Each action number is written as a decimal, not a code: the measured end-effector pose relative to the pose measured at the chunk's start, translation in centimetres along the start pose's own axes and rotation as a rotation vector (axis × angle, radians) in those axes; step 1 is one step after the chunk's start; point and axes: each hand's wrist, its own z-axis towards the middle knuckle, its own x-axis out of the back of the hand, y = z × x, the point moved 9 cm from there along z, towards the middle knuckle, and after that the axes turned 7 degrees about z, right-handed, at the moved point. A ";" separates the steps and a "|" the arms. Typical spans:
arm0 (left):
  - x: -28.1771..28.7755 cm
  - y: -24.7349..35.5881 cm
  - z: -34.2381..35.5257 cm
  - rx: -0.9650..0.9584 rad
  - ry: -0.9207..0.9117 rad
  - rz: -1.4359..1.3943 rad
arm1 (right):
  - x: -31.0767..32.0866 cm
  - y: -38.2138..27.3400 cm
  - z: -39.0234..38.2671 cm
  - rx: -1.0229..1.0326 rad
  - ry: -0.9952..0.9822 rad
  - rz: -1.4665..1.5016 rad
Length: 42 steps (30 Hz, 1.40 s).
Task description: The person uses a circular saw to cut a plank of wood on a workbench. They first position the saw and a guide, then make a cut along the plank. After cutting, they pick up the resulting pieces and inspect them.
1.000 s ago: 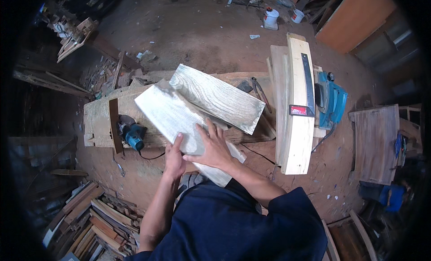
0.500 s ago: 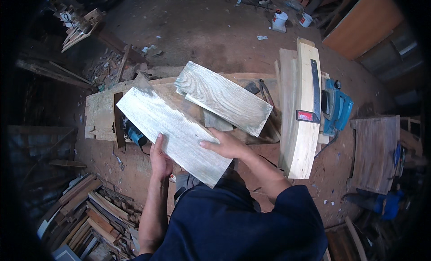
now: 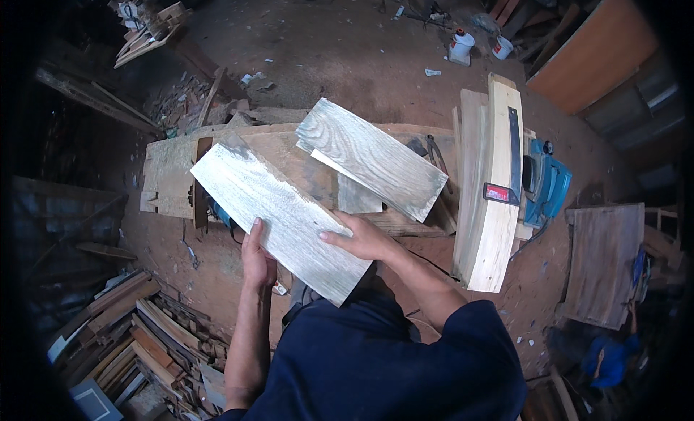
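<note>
Between my two hands I hold a pale, grey-grained wooden board [image 3: 278,211], tilted from upper left to lower right above the near edge of the workbench [image 3: 289,150]. My left hand [image 3: 258,256] grips its near long edge, thumb on top and fingers underneath. On the far edge, my right hand [image 3: 358,236] clamps the lower right part with the thumb across the face. Beyond it, more wooden boards [image 3: 372,157] lie stacked on the bench, the top one with wavy grain. A smaller grey wood piece [image 3: 358,194] lies beside the stack, partly covered.
Long planks [image 3: 491,197] lie crosswise at the bench's right end, bearing a black try square [image 3: 515,153]. A blue power planer [image 3: 549,182] sits beside them. Pincers [image 3: 437,153] rest behind the stack. Offcuts [image 3: 144,341] are piled at lower left; white containers [image 3: 460,48] stand on the floor.
The view has shifted slightly, so the bench and its things appear a little further right. My hands keep the same hold on the board, which looks nearly unmoved.
</note>
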 end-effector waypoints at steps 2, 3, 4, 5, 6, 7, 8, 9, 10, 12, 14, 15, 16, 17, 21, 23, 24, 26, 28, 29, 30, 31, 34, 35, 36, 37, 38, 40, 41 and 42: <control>0.3 -0.1 -0.2 0.011 0.021 -0.015 | -0.2 -0.4 0.0 0.001 -0.009 -0.004; 0.5 -0.1 -0.4 0.017 0.032 -0.023 | -0.3 -0.6 -0.1 0.005 -0.009 -0.002; 1.0 -0.2 -0.4 0.022 0.039 -0.022 | -0.5 -0.9 -0.1 0.013 -0.013 0.001; 1.7 -0.6 -0.3 0.026 0.047 -0.021 | -0.7 -0.8 0.0 0.014 -0.006 -0.003; 2.3 -0.8 -0.3 0.030 0.055 -0.020 | -1.0 -0.5 0.0 0.016 -0.001 -0.007; 2.5 -0.8 -0.5 0.023 0.064 -0.040 | -1.1 -0.6 0.0 0.019 0.005 -0.013; 2.5 -0.9 -0.6 0.015 0.073 -0.061 | -1.3 -0.8 0.1 0.017 -0.009 -0.015; 2.7 -0.9 -0.8 0.006 0.083 -0.081 | -1.5 -1.2 0.0 0.015 -0.023 -0.017; 3.0 -0.8 -0.9 -0.001 0.088 -0.083 | -1.7 -1.7 0.1 0.018 -0.038 -0.019; 3.9 -0.9 -1.3 -0.015 0.098 -0.086 | -2.3 -2.1 0.3 0.036 -0.063 -0.027; 4.4 -0.2 -1.6 -0.047 0.097 -0.109 | -3.0 -2.6 0.5 0.039 -0.074 -0.044; 4.5 0.0 -2.1 -0.052 0.102 -0.117 | -3.3 -2.8 0.6 0.031 -0.076 -0.061; 4.6 0.7 -2.3 -0.062 0.105 -0.121 | -3.7 -3.2 0.8 0.029 -0.077 -0.077; 4.9 1.0 -2.6 -0.064 0.110 -0.129 | -4.1 -3.3 0.9 0.024 -0.089 -0.061; 6.2 2.6 -3.8 -0.097 0.147 -0.160 | -6.2 -4.3 1.2 0.031 -0.141 0.002; 6.6 3.0 -4.4 -0.111 0.160 -0.173 | -6.9 -4.1 1.2 0.032 -0.136 0.001; 7.0 3.0 -4.6 -0.110 0.181 -0.176 | -7.1 -3.3 1.5 0.031 -0.128 -0.019; 7.8 3.0 -5.2 -0.109 0.223 -0.175 | -7.8 -3.4 2.0 0.038 -0.150 0.001; 8.7 2.9 -5.7 -0.129 0.243 -0.172 | -8.5 -4.1 1.9 0.045 -0.205 0.070; 9.0 2.9 -6.0 -0.131 0.245 -0.171 | -8.8 -4.5 2.0 0.059 -0.220 0.076; 9.3 3.0 -6.3 -0.134 0.248 -0.169 | -9.2 -5.0 2.0 0.073 -0.235 0.082; 9.3 3.1 -6.6 -0.153 0.268 -0.171 | -9.3 -5.4 2.0 0.085 -0.245 0.084; 8.9 4.1 -7.6 -0.199 0.299 -0.182 | -10.3 -5.7 2.2 0.185 -0.252 0.116; 8.8 4.3 -7.9 -0.207 0.289 -0.190 | -10.7 -5.2 2.4 0.169 -0.251 0.128; 8.6 4.5 -8.3 -0.215 0.279 -0.197 | -11.1 -4.6 2.7 0.153 -0.249 0.141; 8.6 4.6 -8.8 -0.230 0.300 -0.179 | -11.5 -4.1 2.8 0.132 -0.243 0.153; 8.5 4.6 -9.3 -0.244 0.320 -0.161 | -11.8 -3.7 2.8 0.121 -0.248 0.120; 8.8 3.9 -10.6 -0.257 0.356 -0.132 | -12.8 -3.3 2.9 0.099 -0.264 0.059; 9.2 3.4 -11.2 -0.265 0.373 -0.125 | -13.3 -4.2 2.9 0.114 -0.275 0.104; 9.6 3.2 -11.6 -0.273 0.391 -0.118 | -13.8 -5.3 2.6 0.128 -0.287 0.149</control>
